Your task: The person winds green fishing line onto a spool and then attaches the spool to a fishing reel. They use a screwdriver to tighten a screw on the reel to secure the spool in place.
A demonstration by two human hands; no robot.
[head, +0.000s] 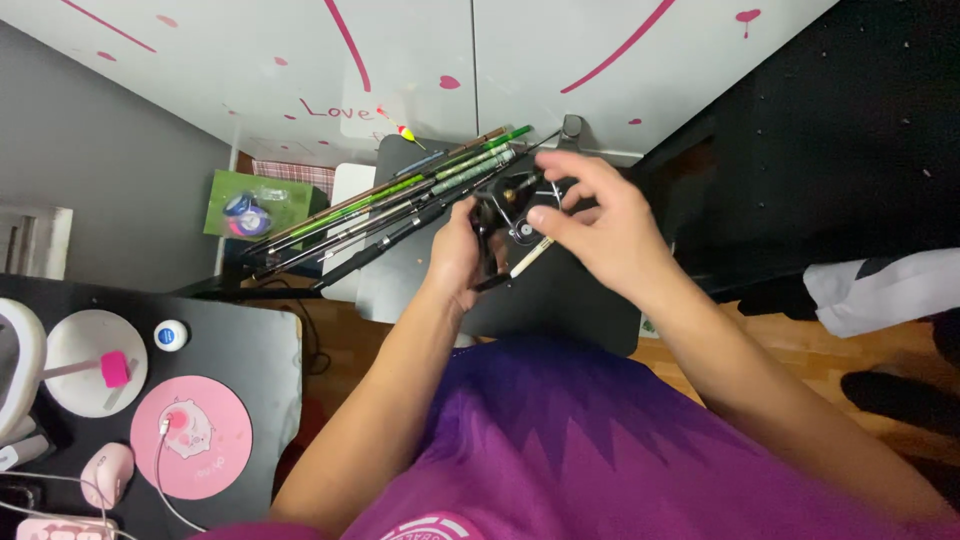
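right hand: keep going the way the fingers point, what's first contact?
Probably the black fishing reel: the right hand points left onto it, fingertips already at its body. Beyond lie the left hand and the bundle of rods. Depth is unclear from this head view.

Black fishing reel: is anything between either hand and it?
Nothing visible. The left hand already grips the black fishing reel from the side, and the right hand has its fingers on the reel's face. The bundle of green and black fishing rods lies off to the side.
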